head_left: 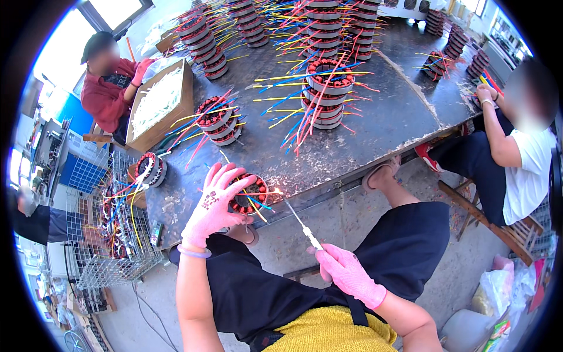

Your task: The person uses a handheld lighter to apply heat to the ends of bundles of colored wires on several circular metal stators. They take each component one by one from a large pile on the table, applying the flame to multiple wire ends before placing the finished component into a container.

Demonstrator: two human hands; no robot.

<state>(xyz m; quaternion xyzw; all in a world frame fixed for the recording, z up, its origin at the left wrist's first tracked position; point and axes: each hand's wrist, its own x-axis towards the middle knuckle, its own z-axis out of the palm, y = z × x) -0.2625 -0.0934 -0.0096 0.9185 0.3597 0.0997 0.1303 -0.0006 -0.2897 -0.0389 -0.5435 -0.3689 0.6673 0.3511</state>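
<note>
My left hand [217, 202], in a pink glove with a dark pattern on its back, grips a motor stator [239, 205] at the table's near edge. The stator is a ring with red insulated teeth, and red, yellow and blue wires stick out of it. In my right hand [352, 273], also gloved in pink, is a white-handled tool with a long thin metal shaft [299, 220]. Its tip reaches the end of a red wire beside the stator, where a small orange glow [278, 192] shows. My right fingers are wrapped round the handle.
Stacks of wired stators [324, 97] stand on the dark worn table [375, 111]. A carton [158, 105] of white pieces is at the left, near a person in red. Another person sits at the right on a wooden stool [492, 220]. A wire basket [117, 261] stands left.
</note>
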